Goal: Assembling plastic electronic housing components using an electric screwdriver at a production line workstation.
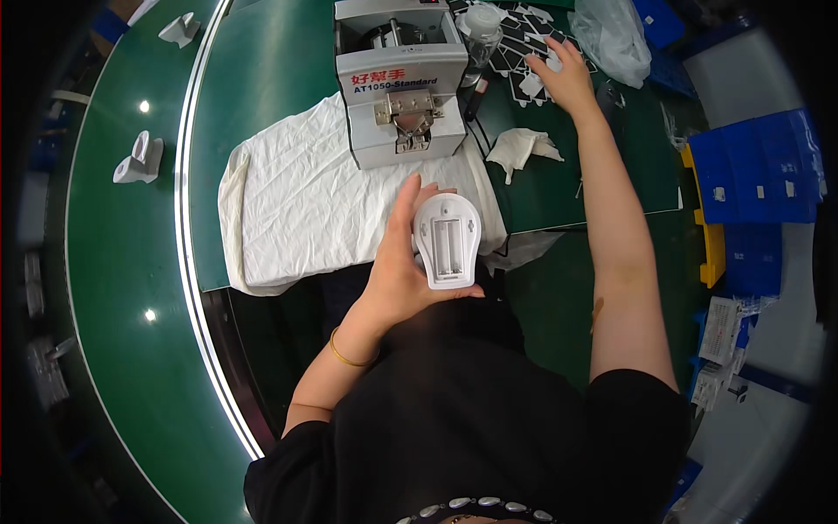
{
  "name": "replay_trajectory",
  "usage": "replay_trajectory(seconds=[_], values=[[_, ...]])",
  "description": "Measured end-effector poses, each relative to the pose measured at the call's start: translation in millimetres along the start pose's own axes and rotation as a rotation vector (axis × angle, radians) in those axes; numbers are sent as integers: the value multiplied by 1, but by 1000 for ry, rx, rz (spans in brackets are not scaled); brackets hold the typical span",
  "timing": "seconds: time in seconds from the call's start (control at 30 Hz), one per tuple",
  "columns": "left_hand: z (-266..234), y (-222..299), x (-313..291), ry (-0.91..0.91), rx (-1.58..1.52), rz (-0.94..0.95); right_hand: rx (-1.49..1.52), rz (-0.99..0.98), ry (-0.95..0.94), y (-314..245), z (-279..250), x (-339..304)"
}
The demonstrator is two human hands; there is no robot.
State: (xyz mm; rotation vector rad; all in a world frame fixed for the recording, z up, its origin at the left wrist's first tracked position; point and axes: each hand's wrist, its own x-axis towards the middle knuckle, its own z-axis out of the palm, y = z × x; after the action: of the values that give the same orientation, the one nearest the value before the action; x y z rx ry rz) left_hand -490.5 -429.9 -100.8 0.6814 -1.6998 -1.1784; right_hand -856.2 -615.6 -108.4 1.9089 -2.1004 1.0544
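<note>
My left hand (394,278) grips a white plastic housing (468,249), rounded at the top and narrower at the bottom. Its open battery compartment faces up, with metal contacts inside. Stretched out to the far right, my right hand (569,80) has its fingers apart over a pile of black and white cut pieces (515,59). A small white piece (553,61) lies between its thumb and fingers, and I see no grip on it.
A grey tabletop machine (403,65) stands on white cloth (301,196) on the green table. Beside it are a clear bottle (482,35) and a crumpled white rag (524,150). Two white housings (140,159) lie on the left conveyor. Blue bins (755,170) are at right.
</note>
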Motion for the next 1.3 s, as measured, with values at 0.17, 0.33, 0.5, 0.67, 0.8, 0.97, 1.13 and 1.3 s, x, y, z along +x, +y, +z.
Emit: replay_trajectory(seconds=[0.17, 0.33, 0.5, 0.67, 0.8, 0.97, 1.13, 1.3], values=[[-5, -10, -2, 60, 11, 29, -346, 94, -414, 16, 32, -3], [-11, -9, 0, 55, -54, 40, -134, -97, -390, -8, 3, -27], [-17, 15, -4, -67, -183, -31, -133, -139, -308, -16, -11, -46], [-25, 46, 0, -112, -284, 64, -150, -19, -288, -23, -22, -52], [-30, 53, 2, -104, -287, 36, -127, 55, -339, -29, -24, -48], [-34, 41, 3, -139, -165, -4, -101, 31, -303, -32, -21, -50], [-29, 16, -10, -43, -102, -64, -81, -27, -119, -60, -43, -65], [-22, 3, -27, 42, 58, -135, -51, 62, -21, -79, -70, -98]])
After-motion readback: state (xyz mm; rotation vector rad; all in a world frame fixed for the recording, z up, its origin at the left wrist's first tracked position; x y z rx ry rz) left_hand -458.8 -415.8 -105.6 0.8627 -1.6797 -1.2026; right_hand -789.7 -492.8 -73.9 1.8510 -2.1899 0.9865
